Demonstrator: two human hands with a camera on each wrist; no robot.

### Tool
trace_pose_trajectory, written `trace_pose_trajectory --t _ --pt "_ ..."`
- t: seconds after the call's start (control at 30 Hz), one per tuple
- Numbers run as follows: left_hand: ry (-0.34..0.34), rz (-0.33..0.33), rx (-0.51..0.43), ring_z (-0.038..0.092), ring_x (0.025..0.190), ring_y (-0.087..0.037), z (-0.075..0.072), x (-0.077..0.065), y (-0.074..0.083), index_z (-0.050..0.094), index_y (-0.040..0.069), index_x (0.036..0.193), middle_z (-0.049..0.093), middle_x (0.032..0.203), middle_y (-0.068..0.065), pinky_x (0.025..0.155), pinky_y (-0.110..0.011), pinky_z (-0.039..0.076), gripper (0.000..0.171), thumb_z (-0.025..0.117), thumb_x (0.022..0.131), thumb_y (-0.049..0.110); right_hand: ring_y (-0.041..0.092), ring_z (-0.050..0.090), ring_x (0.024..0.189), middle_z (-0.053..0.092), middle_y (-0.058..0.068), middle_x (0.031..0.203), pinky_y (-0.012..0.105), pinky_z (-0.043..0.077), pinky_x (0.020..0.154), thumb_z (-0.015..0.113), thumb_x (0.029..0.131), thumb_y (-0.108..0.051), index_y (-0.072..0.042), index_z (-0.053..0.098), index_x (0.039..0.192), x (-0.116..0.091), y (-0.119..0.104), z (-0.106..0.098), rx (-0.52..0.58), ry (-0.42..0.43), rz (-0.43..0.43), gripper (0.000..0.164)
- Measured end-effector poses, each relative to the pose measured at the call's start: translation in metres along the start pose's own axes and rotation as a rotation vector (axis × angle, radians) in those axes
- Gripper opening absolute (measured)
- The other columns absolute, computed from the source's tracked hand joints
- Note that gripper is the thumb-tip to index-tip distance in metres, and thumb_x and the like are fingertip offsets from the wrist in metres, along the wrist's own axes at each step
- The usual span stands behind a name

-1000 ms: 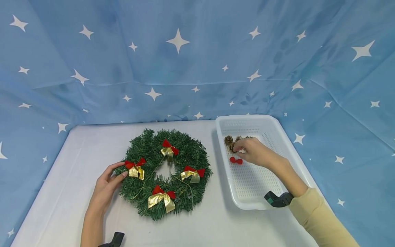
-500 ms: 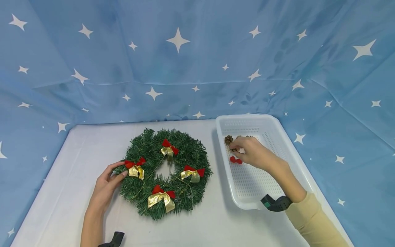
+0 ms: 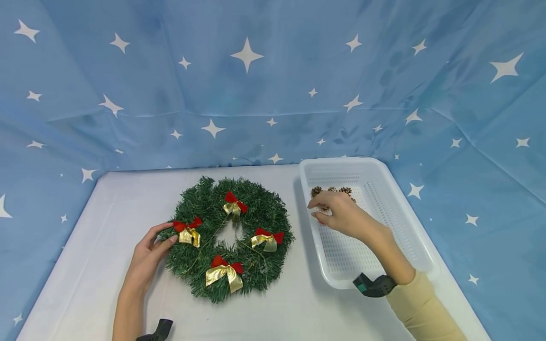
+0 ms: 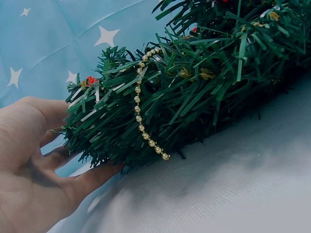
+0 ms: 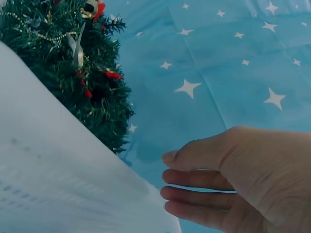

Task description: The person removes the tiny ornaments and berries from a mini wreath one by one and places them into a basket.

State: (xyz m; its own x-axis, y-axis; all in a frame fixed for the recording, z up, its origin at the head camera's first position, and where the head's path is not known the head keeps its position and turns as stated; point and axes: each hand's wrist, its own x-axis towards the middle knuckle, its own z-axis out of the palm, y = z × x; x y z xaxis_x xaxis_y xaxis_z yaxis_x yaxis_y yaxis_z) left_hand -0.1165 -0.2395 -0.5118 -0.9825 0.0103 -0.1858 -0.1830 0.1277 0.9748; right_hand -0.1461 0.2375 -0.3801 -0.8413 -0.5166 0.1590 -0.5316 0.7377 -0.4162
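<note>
A green wreath [image 3: 264, 203] lies on the white cloth, decorated with several red and gold bows. My left hand [image 3: 145, 260] grips its left edge beside the bow [image 3: 187, 234] there, the thumb bent toward the fingers around the greenery. A string of gold beads [image 4: 138, 109] hangs down the wreath's side in the left wrist view. Over the left part of a white basket [image 3: 317, 246] is my right hand [image 3: 345, 215], thumb and fingers apart with nothing between them. Small brown pine cones [image 3: 345, 190] lie just beyond it; a red bow [image 3: 321, 222] is mostly hidden below the thumb.
The basket's raised rim stands between the right hand and the wreath. Behind the table [image 3: 256, 317] hangs a blue curtain [image 3: 281, 71] with white stars, which also runs along both sides. A dark band [image 3: 375, 285] is on the right wrist.
My right hand has shifted left toward the basket's left wall, and its thumb and fingers have spread apart. It now covers most of the red bow. The left hand and wreath stay put.
</note>
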Motion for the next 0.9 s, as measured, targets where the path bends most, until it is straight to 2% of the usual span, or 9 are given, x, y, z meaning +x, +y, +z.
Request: trace_pose_trajectory --t 0.13,0.37,0.63,0.7,0.8,0.9 --pt "0.008 0.008 0.000 0.058 0.113 0.002 0.000 0.000 0.000 0.050 0.013 0.150 0.027 0.163 -0.009 0.081 -0.017 0.051 0.052 0.067 0.102 0.026 0.025 0.072 0.090 0.076 0.008 0.104 0.044 0.060 0.079 0.076 0.091 -0.002 -0.007 0.076 0.107 0.001 -0.006 0.002 0.029 0.001 -0.017 0.016" --pt "0.011 0.015 0.005 0.058 0.103 0.000 0.001 -0.001 -0.001 0.049 0.014 0.150 0.034 0.156 -0.003 0.077 -0.019 0.050 0.052 0.067 0.103 0.026 0.023 0.073 0.092 0.076 0.005 0.104 0.042 0.061 0.082 0.076 0.090 -0.004 -0.009 0.076 0.107 0.006 -0.019 0.002 0.047 0.006 -0.049 0.017" --pt "0.004 0.015 0.007 0.057 0.111 0.003 0.001 -0.001 0.001 0.048 0.014 0.151 0.025 0.164 -0.011 0.080 -0.017 0.049 0.053 0.066 0.103 0.026 0.022 0.072 0.100 0.076 0.002 0.109 0.040 0.059 0.088 0.074 0.093 -0.007 -0.010 0.076 0.111 0.012 -0.037 0.002 0.075 -0.049 -0.032 0.018" --pt "0.006 0.013 0.002 0.057 0.108 0.003 0.001 -0.001 0.001 0.048 0.014 0.151 0.026 0.164 -0.011 0.079 -0.017 0.049 0.053 0.066 0.103 0.026 0.021 0.071 0.102 0.075 0.001 0.111 0.039 0.059 0.089 0.073 0.094 -0.008 -0.011 0.076 0.113 0.014 -0.041 0.003 0.076 -0.067 -0.028 0.019" --pt "0.007 0.011 -0.001 0.056 0.106 0.004 0.001 -0.001 0.000 0.048 0.014 0.150 0.026 0.164 -0.012 0.080 -0.016 0.049 0.053 0.067 0.103 0.026 0.022 0.071 0.102 0.075 0.002 0.112 0.039 0.059 0.088 0.072 0.095 -0.008 -0.011 0.075 0.114 0.016 -0.045 0.005 0.069 -0.083 -0.047 0.019" --pt "0.000 0.009 0.004 0.054 0.112 0.005 0.001 -0.001 0.000 0.048 0.014 0.151 0.023 0.167 -0.013 0.083 -0.015 0.049 0.053 0.066 0.103 0.027 0.021 0.071 0.100 0.075 0.003 0.112 0.036 0.059 0.085 0.072 0.096 -0.008 -0.010 0.075 0.113 0.017 -0.047 0.009 0.069 -0.091 -0.082 0.018"
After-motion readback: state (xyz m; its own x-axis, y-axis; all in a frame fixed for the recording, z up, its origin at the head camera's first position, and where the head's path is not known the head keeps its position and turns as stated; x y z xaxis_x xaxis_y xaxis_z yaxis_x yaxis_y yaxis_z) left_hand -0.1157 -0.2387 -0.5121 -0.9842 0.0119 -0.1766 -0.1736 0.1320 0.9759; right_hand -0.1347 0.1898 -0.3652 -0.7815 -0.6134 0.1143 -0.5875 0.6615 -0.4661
